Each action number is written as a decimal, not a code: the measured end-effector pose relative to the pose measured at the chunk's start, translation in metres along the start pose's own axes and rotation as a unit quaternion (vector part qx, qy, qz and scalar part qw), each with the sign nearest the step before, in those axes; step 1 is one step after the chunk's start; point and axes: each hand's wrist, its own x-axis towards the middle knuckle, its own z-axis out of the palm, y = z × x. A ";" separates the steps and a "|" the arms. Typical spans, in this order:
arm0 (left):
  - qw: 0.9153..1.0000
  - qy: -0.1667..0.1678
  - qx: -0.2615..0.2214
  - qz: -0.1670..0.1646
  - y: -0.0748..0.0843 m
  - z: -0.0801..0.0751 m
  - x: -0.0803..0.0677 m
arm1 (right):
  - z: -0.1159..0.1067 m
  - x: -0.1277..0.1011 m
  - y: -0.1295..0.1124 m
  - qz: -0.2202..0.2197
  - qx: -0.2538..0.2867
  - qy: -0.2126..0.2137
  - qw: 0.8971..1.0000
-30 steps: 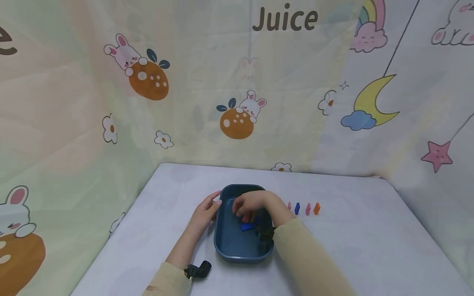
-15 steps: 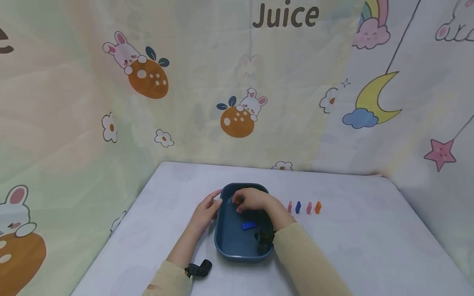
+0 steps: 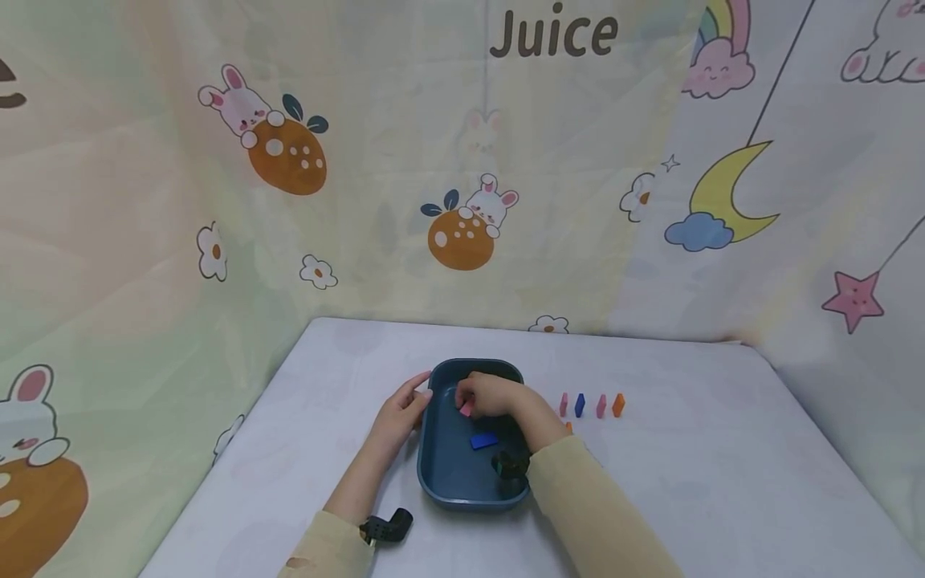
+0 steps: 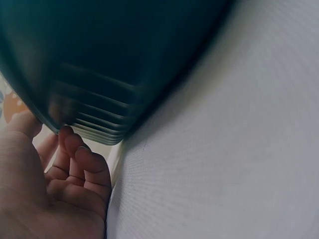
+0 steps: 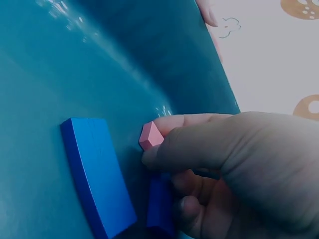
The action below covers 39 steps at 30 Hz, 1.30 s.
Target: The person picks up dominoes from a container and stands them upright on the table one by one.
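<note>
A dark blue tray (image 3: 439,482) sits mid-table. My left hand (image 3: 419,397) holds its far left rim; the left wrist view shows the thumb on the rim and curled fingers (image 4: 75,164) against the tray's outer wall (image 4: 109,64). My right hand (image 3: 464,404) is inside the tray, pinching a small pink block (image 3: 466,409) at its fingertips. In the right wrist view the pink block (image 5: 149,135) is just above the tray floor (image 5: 60,69). A blue block (image 5: 97,174) lies flat beside it, and a second blue block (image 5: 160,209) lies partly under the fingers.
A row of small upright blocks stands right of the tray: pink (image 3: 563,405), blue (image 3: 580,405), pink (image 3: 601,406), orange (image 3: 617,405). A bit of another orange piece (image 3: 569,428) shows by my right forearm. The table (image 3: 723,466) is pale, with printed curtains around it.
My right hand has drawn back from the blue block toward the tray's far end, and the pink block now shows at its fingertips. The left hand has stayed on the rim.
</note>
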 end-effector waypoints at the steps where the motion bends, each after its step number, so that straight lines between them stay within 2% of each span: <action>1: 1.000 -0.001 0.000 0.000 0.000 0.000 0.000 | 0.001 0.000 0.000 0.000 -0.001 0.002 1.000; 15: 1.000 -0.003 -0.002 -0.004 -0.001 -0.001 0.000 | 0.003 0.001 -0.002 -0.007 -0.018 0.026 0.999; 25: 1.000 0.001 -0.002 -0.001 0.003 0.000 -0.003 | -0.003 0.000 -0.005 -0.017 0.002 0.063 0.998; 39: 1.000 0.003 0.014 0.003 0.000 0.000 -0.001 | -0.028 -0.021 -0.006 -0.034 0.104 0.137 0.984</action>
